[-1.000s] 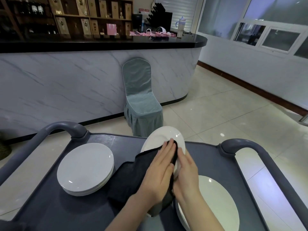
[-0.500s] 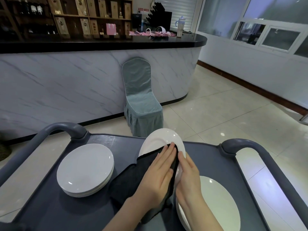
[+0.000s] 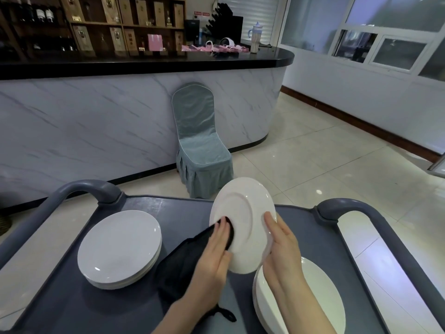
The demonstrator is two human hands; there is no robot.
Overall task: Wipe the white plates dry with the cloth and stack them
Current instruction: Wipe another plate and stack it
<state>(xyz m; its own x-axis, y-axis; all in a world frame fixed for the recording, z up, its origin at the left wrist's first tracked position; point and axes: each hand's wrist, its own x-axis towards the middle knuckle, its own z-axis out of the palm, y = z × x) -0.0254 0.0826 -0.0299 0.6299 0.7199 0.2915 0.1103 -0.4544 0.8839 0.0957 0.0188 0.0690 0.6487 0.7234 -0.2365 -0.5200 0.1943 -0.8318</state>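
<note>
White plate, held up on edge above a dark grey cart, with its underside and raised foot ring facing the viewer. It tilts slightly, top edge leaning away to the right.

The person's left hand lies flat against the lower left of the plate, fingers straight, pressing a black cloth onto it. The rest of the cloth hangs down under the palm and wrist to the cart top. The right hand supports the plate's right rim with straight fingers laid along the edge; its thumb cannot be seen. The two hands are apart, with the plate between them.

On the cart's left side sits a stack of white plates, face up. A second stack of white plates sits at the near right, partly under the right forearm.

The cart has a curved grey handle at the far left corner and another at the far right.

Beyond the cart, a chair in a grey-green fabric cover stands against a marble-patterned counter with a black top. A pale lidded cup stands on that counter. Wooden shelves with boxes and bottles line the wall behind. Pale glossy floor tiles stretch off to the right.
</note>
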